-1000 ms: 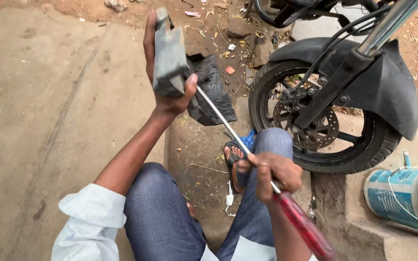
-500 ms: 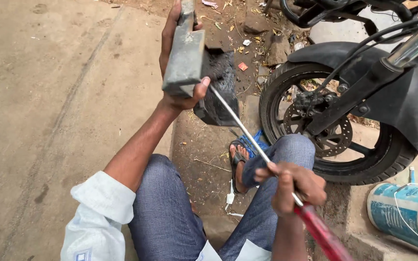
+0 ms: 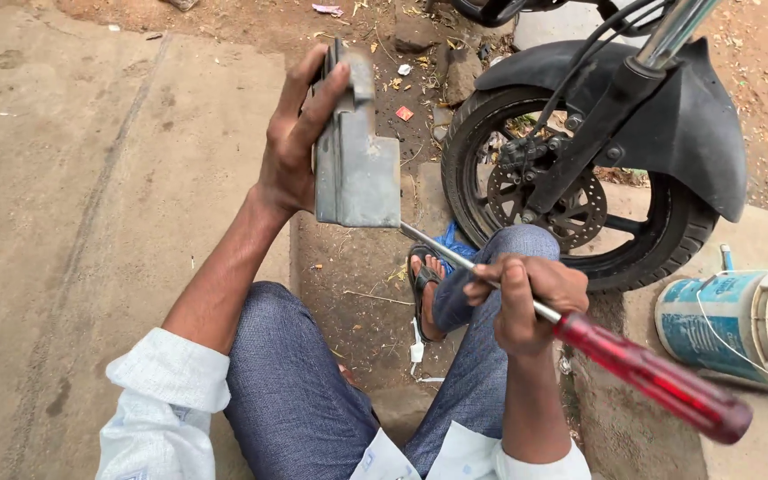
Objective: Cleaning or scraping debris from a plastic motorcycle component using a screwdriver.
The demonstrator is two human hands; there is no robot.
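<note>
My left hand (image 3: 293, 142) grips a grey box-shaped part (image 3: 356, 151) and holds it upright above the ground, fingers wrapped over its top edge. My right hand (image 3: 519, 298) is closed around the metal shaft of a long screwdriver with a red handle (image 3: 651, 378). The screwdriver's tip meets the lower right corner of the grey part. I sit on a low kerb in blue trousers and a white shirt, with one sandalled foot (image 3: 426, 284) on the dirt below.
A motorcycle's front wheel (image 3: 580, 204) with black mudguard and brake disc stands close on the right. A tipped paint bucket (image 3: 740, 324) lies by the wheel. Concrete paving (image 3: 73, 196) stretches to the left; dirt with stones and litter lies ahead.
The grey part has turned in my left hand, its broad flat side now facing me. The black bag that hung behind it is out of sight. My right hand stays on the screwdriver shaft.
</note>
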